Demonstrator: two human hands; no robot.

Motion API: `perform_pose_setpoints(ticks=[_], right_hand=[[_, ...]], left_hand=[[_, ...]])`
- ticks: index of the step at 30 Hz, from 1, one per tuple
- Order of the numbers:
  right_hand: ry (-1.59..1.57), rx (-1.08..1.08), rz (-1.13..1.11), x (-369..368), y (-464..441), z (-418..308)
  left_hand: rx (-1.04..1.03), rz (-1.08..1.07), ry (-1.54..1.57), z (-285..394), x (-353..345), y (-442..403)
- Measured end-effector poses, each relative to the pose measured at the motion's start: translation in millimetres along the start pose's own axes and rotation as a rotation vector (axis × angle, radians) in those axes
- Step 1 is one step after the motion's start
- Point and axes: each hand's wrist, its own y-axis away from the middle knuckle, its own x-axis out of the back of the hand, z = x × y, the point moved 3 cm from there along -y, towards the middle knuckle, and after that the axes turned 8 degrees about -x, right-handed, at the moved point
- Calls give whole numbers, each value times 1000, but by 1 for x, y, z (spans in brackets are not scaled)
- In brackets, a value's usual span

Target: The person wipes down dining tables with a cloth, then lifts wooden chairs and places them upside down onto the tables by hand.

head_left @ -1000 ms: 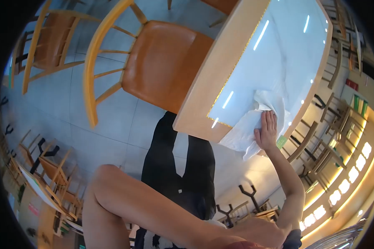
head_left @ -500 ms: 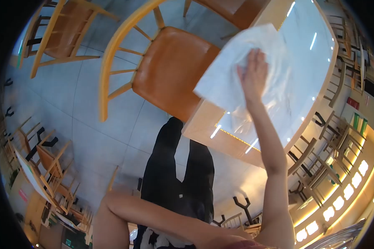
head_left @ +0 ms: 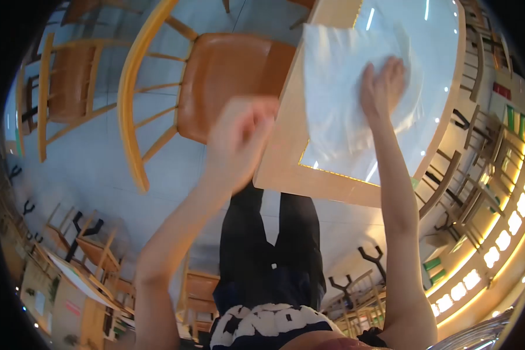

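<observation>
One white cloth (head_left: 332, 81) on one table (head_left: 283, 157) — right hand (head_left: 385, 87) on top, fingers loosely apart; left hand (head_left: 240, 137) blurred, curled near one chair (head_left: 219, 73) — can't tell if holding anything.

The cloth (head_left: 332, 87) lies on the counter (head_left: 281, 157), reaching close to its left edge. On the floor (head_left: 116, 169), left of the counter, stands a chair (head_left: 230, 76), with another chair (head_left: 70, 81) farther left; more chairs (head_left: 444, 189) stand right of the counter.

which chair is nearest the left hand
The chair by the near corner of the table: the left hand overlaps its brown seat in view; the other chairs appear farther off.
</observation>
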Motion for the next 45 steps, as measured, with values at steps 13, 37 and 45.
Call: perform_pose_setpoints(ticks=[13, 37, 45], right_hand=[[-188, 178, -523, 74, 156, 104], [-154, -607, 64, 0, -45, 281], [-212, 150, -191, -2, -114, 121]], left_hand=[[231, 27, -530, -58, -121, -185], [368, -16, -852, -20, -134, -184], [261, 91, -949, -35, -135, -183]])
